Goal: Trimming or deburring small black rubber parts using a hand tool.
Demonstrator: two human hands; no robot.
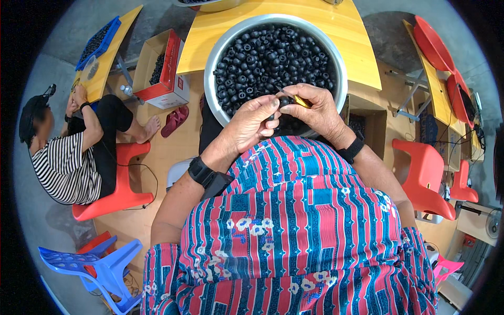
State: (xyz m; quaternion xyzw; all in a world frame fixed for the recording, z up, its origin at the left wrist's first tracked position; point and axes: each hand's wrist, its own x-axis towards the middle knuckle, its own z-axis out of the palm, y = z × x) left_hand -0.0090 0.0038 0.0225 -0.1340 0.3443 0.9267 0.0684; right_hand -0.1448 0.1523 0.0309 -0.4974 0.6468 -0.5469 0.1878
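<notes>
My left hand (253, 118) is closed, pinching a small black round part (285, 101) between thumb and fingers. My right hand (317, 111) grips a small yellow-handled tool (302, 101), its thin metallic tip close to that part. Which kind of tool it is cannot be made out, since the fingers cover much of it. Both hands meet over the near side of a wide silver metal basin (211, 55). Many black round parts (273, 58) with holes in them fill the basin.
The basin rests at the near edge of a yellow table (362, 63). A cardboard box (167, 68) stands on the floor at left. Beyond it, a co-worker (71, 152) sits on a red stool (122, 178). Red chairs (425, 173) and another table with red basins (431, 44) are at right.
</notes>
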